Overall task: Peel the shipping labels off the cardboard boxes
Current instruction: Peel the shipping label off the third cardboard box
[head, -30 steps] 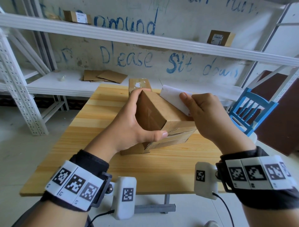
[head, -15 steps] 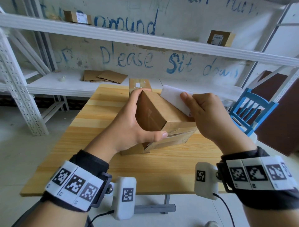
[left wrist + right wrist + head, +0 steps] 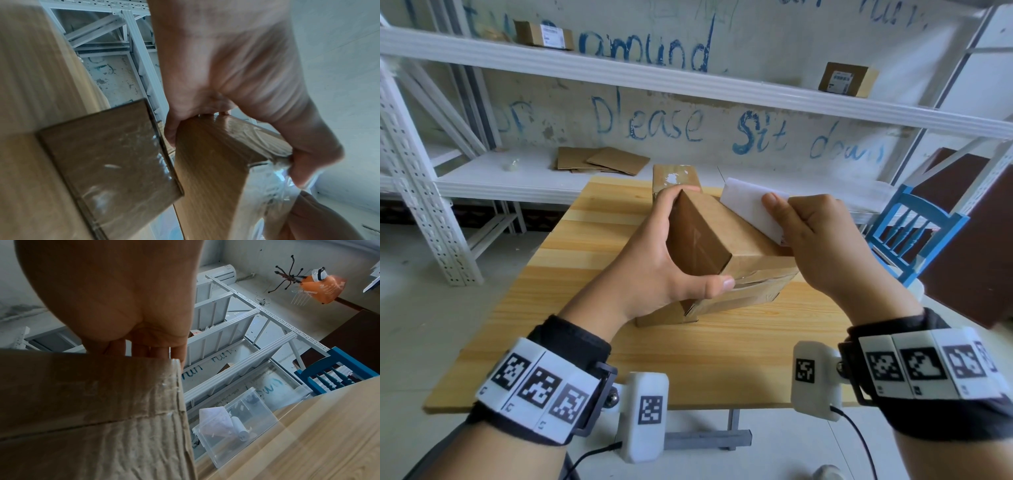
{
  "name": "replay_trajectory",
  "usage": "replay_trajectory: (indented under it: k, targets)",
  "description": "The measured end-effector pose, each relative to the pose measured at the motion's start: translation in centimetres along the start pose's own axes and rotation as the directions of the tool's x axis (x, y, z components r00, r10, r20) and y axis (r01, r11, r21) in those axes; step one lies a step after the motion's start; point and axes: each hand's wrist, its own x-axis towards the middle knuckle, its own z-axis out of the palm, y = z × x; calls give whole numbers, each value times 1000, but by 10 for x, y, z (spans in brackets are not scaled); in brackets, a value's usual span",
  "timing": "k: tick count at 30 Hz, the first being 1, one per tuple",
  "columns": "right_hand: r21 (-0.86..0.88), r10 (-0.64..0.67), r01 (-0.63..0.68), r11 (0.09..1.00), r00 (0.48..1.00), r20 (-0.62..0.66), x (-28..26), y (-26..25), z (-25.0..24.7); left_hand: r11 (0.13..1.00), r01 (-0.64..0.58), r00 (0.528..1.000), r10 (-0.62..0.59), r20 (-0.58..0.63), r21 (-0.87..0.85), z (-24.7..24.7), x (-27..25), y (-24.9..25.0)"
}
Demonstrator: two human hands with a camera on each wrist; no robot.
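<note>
Fingers [image 3: 774, 202] of our right hand [image 3: 822, 240] pinch the shipping label [image 3: 750, 209] — its glued end lies below them, left hand [image 3: 650, 267] clamping the cardboard box [image 3: 709, 236].

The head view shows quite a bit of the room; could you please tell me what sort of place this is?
Probably a storeroom or makeshift packing room: white slotted metal shelving lines the painted wall, labelled cardboard boxes sit on the upper shelf, flattened cardboard lies on the lower one, and a wooden table serves as workbench.

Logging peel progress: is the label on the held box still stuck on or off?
Partly off. The right hand pinches the white label, lifted clear of the box; its lower edge is hidden, so full detachment cannot be told.
</note>
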Motion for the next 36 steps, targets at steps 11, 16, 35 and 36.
replay_trajectory:
  k: [11, 16, 35, 36]
  targets:
    - [13, 2, -2, 1000, 1000, -8, 1, 5, 1, 1000, -2, 1000, 2, 7, -1, 0, 0, -2]
    - [15, 7, -7, 1000, 1000, -9, 1, 3, -1, 1000, -4, 1000, 4, 9, 2, 0, 1, -2]
    - [13, 15, -14, 1000, 1000, -25, 0, 1, -1, 1000, -8, 1000, 8, 8, 6, -1, 1, -2]
    - [12, 16, -16, 1000, 1000, -26, 0, 1, -1, 1000, -9, 1000, 9, 6, 6, -1, 0, -2]
